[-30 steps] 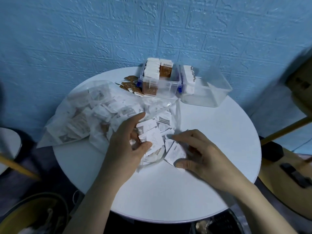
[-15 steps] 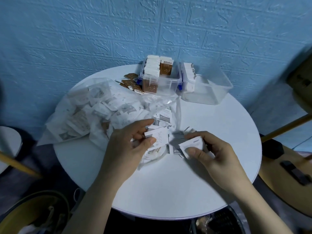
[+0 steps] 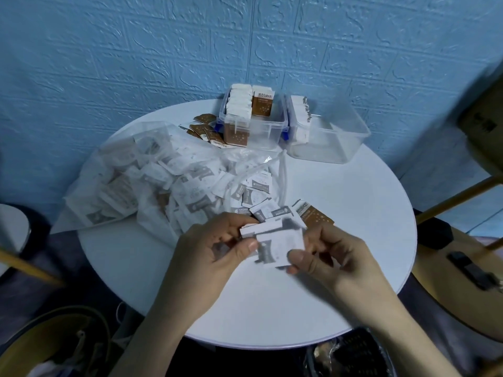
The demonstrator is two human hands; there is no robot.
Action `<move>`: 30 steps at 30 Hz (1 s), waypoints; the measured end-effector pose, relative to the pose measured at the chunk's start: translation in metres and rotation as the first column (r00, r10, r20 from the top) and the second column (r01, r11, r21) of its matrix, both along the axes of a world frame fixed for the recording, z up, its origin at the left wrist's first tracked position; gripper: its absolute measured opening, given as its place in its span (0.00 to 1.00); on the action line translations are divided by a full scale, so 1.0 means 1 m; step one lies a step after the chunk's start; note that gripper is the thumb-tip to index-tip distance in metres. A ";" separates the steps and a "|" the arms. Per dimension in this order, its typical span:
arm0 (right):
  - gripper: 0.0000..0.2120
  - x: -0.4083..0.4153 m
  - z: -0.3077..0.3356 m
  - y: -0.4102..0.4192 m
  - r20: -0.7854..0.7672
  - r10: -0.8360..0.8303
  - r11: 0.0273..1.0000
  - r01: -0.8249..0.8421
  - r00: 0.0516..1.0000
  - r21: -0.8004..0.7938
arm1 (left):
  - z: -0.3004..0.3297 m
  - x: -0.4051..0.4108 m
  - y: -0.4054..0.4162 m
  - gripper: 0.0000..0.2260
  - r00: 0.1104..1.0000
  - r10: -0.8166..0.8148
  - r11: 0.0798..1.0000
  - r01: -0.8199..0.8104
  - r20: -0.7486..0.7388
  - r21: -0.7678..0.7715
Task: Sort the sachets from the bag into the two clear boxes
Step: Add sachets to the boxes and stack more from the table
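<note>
Both hands lifted, met | left hand [image 3: 215, 257], right hand [image 3: 334, 257] pinch white sachets [image 3: 275, 240] | table [image 3: 340, 213] bare rightward

Blue wall [image 3: 136, 50] w/ raised brick-pattern texture fills the back. Round white table [image 3: 353, 213] stands against it, light dim & bluish. Yellow wooden bars [image 3: 457, 195] at right, another [image 3: 27, 265] at left. Guitar [image 3: 462, 281] leans at lower right, cardboard box [image 3: 484, 123] above it. Edge of a second white surface [image 3: 11, 227] at far left. Dark floor below, detail unclear
</note>
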State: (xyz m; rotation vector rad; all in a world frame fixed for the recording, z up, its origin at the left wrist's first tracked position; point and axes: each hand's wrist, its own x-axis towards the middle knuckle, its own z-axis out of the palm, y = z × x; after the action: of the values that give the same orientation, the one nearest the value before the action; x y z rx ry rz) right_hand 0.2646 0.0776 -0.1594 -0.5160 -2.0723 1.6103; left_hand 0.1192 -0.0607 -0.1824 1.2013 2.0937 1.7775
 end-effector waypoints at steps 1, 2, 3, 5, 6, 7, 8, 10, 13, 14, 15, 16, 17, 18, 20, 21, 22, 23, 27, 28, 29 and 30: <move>0.11 0.000 -0.003 -0.002 0.064 -0.032 0.993 0.024 0.997 0.114 | -0.001 -0.001 -0.001 0.10 1.000 -0.028 1.000 0.028 -0.005 -0.002; 0.12 0.000 -0.006 -0.004 0.128 -0.087 0.965 0.052 0.988 0.256 | -0.002 -0.002 -0.003 0.11 0.999 -0.046 0.999 0.046 -0.007 -0.008; 0.12 -0.001 -0.009 -0.005 0.168 -0.150 0.916 0.073 0.974 0.394 | -0.003 -0.002 -0.004 0.11 0.998 -0.057 0.998 0.057 -0.009 -0.014; 0.13 -0.001 -0.011 -0.008 0.183 -0.228 0.840 0.098 0.956 0.533 | -0.004 -0.003 -0.005 0.10 0.997 -0.068 0.997 0.066 -0.046 -0.037; 0.14 -0.001 -0.012 -0.010 0.182 -0.238 0.835 0.105 0.954 0.540 | -0.004 -0.003 -0.005 0.10 0.995 -0.070 0.997 0.066 -0.076 -0.049; 0.15 -0.001 -0.013 -0.011 0.184 -0.242 0.840 0.111 0.953 0.531 | -0.004 -0.003 -0.005 0.10 0.992 -0.075 0.996 0.070 -0.098 -0.059; 0.15 -0.002 -0.014 -0.011 0.185 -0.243 0.848 0.116 0.952 0.517 | -0.004 -0.003 -0.005 0.11 0.991 -0.084 0.995 0.077 -0.108 -0.065; 0.13 -0.001 -0.015 -0.010 0.185 -0.237 0.855 0.114 0.954 0.507 | -0.003 -0.003 -0.004 0.16 0.989 -0.111 0.992 0.105 -0.100 -0.064; 0.12 -0.002 -0.012 -0.006 0.225 -0.154 0.858 0.018 0.962 0.513 | -0.007 -0.003 -0.002 0.19 0.990 -0.110 0.991 0.103 -0.086 -0.081; 0.12 -0.003 -0.010 -0.003 0.233 -0.103 0.871 -0.026 0.967 0.491 | -0.009 -0.003 -0.001 0.18 0.991 -0.099 0.991 0.090 -0.092 -0.097; 0.13 -0.003 -0.006 0.001 0.226 -0.063 0.890 -0.048 0.972 0.453 | -0.011 -0.002 -0.001 0.18 0.992 -0.087 0.991 0.076 -0.096 -0.110; 0.13 -0.004 -0.004 0.007 0.202 -0.051 0.911 -0.038 0.978 0.411 | -0.012 -0.002 -0.001 0.18 0.993 -0.073 0.992 0.062 -0.097 -0.114; 0.14 -0.005 -0.001 0.014 0.172 -0.068 0.920 -0.005 0.983 0.392 | -0.013 -0.002 -0.001 0.18 0.993 -0.061 0.993 0.050 -0.099 -0.111; 0.14 -0.006 0.001 0.022 0.150 -0.101 0.916 0.032 0.983 0.401 | -0.012 -0.002 -0.002 0.18 0.992 -0.053 0.993 0.041 -0.110 -0.111; 0.13 -0.012 0.005 0.034 0.160 -0.130 0.872 0.036 0.979 0.488 | -0.010 -0.001 -0.002 0.19 0.989 -0.076 0.991 0.061 -0.125 -0.120; 0.15 -0.016 0.007 0.038 0.198 -0.105 0.843 -0.018 0.975 0.537 | -0.010 -0.001 -0.002 0.19 0.988 -0.095 0.989 0.079 -0.125 -0.125; 0.20 -0.020 0.008 0.042 0.256 -0.067 0.812 -0.096 0.964 0.575 | -0.010 -0.001 -0.002 0.19 0.985 -0.100 0.987 0.081 -0.140 -0.136; 0.24 -0.024 0.008 0.046 0.322 -0.031 0.781 -0.178 0.946 0.598 | -0.010 -0.001 -0.003 0.20 0.981 -0.096 0.986 0.071 -0.169 -0.150; 0.21 -0.031 0.007 0.054 0.389 0.008 0.774 -0.252 0.921 0.580 | -0.009 -0.003 -0.004 0.15 0.949 -0.112 0.980 0.056 -0.296 -0.192; 0.18 -0.030 0.007 0.055 0.356 0.000 0.790 -0.219 0.934 0.573 | -0.009 -0.003 -0.004 0.14 0.946 -0.105 0.980 0.046 -0.306 -0.193; 0.15 -0.029 0.006 0.055 0.319 -0.013 0.798 -0.182 0.948 0.575 | -0.010 -0.003 -0.003 0.15 0.954 -0.097 0.981 0.043 -0.283 -0.190; 0.13 -0.027 0.005 0.055 0.282 -0.030 0.801 -0.146 0.959 0.581 | -0.010 -0.003 -0.003 0.15 0.969 -0.090 0.982 0.049 -0.229 -0.181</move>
State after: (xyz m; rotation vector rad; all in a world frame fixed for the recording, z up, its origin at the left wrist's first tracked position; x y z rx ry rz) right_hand 0.2380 0.1326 -0.1542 -0.4656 -2.6665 0.8434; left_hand 0.1161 -0.0641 -0.1928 1.4779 2.2455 1.4480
